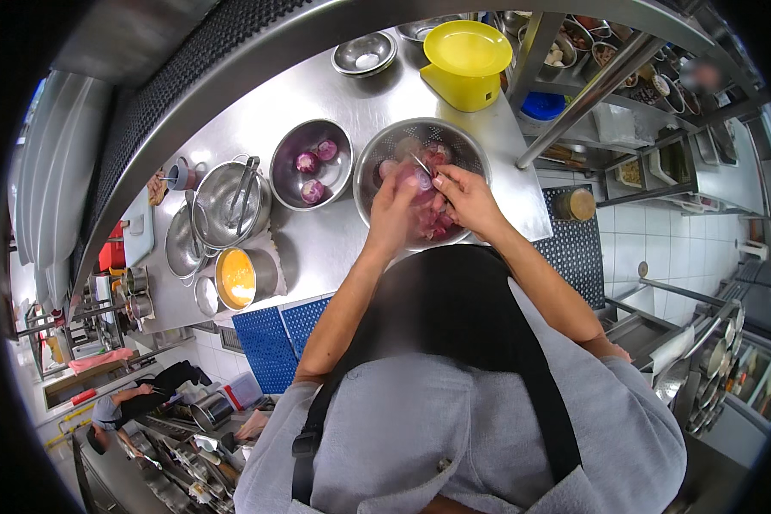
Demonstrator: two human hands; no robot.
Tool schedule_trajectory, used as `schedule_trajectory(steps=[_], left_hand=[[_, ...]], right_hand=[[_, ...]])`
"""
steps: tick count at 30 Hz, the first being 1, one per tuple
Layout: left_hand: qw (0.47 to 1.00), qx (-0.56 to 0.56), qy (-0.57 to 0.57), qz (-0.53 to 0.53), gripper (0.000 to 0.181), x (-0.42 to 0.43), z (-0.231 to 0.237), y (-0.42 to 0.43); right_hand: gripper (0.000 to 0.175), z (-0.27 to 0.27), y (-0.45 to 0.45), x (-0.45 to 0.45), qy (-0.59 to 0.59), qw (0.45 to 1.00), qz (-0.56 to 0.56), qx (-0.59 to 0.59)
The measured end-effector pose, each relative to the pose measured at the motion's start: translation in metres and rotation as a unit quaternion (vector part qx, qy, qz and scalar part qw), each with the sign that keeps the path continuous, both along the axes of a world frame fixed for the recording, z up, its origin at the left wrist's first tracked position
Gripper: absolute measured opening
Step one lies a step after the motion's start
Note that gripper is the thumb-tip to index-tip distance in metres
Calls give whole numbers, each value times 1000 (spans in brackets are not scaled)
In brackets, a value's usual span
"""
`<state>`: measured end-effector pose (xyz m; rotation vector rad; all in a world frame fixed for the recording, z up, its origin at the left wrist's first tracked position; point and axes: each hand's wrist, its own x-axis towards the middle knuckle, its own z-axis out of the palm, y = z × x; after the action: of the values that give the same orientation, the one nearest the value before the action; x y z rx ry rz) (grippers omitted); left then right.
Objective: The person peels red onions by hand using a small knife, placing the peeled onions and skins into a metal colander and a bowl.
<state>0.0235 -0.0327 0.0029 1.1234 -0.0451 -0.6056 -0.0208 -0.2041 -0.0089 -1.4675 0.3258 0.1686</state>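
My left hand (pixel 392 200) holds a red onion (pixel 419 182) over a perforated steel colander (pixel 367 204). My right hand (pixel 468 198) grips a small knife (pixel 420 163), its blade against the onion's upper side. Below both hands, onion skins (pixel 434 225) and more red onions (pixel 438 154) lie in the colander, partly hidden by my hands. Left of it stands a steel bowl (pixel 285 186) with three peeled red onions (pixel 306 162) inside.
On the steel table (pixel 321 244), a yellow kitchen scale (pixel 466 77) and stacked steel bowls (pixel 365 54) stand at the back. Mesh strainers (pixel 225 205) with tongs (pixel 247 193) and a pot of orange-yellow liquid (pixel 236 279) sit at left. A co-worker (pixel 142 393) stands at lower left.
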Motion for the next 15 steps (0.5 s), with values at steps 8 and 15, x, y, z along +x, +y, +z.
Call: schedule_trajectory(steps=[8,15], left_hand=[[999,-1,29,42,46,7,-6,11],[990,-126,59,-3,46,8,12,15]], right_hand=[[22,-4,-14,2,78,980,-17,180],[38,-10,-13,-1,52,998,-15,-42]])
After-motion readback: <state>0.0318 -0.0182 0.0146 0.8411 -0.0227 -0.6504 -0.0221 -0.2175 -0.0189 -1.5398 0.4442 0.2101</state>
